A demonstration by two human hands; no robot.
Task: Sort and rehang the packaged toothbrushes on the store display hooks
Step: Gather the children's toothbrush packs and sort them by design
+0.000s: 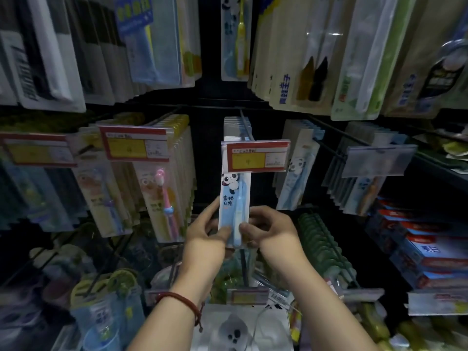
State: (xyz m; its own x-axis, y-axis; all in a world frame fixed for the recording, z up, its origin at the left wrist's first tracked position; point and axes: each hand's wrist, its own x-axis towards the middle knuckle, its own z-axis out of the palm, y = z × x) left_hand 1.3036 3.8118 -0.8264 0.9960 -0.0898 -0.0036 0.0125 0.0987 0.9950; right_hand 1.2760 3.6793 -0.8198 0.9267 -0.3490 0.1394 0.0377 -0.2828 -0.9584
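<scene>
Rows of hanging toothbrush packs (162, 178) fill the dark rack. The blue panda pack (234, 198) stands upright at centre, its lower end pinched by 2 hands, the left hand (205, 236) and right hand (269, 231), thumbs clamped on its face (its top is hidden behind the price tag (257, 156)).

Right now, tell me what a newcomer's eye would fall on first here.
The blue panda toothbrush pack stands at centre, pinched at its lower end by the left hand and the right hand. Just above, a red-and-yellow price tag covers the pack's top. A red cord bracelet circles the left wrist, lower down.
</scene>
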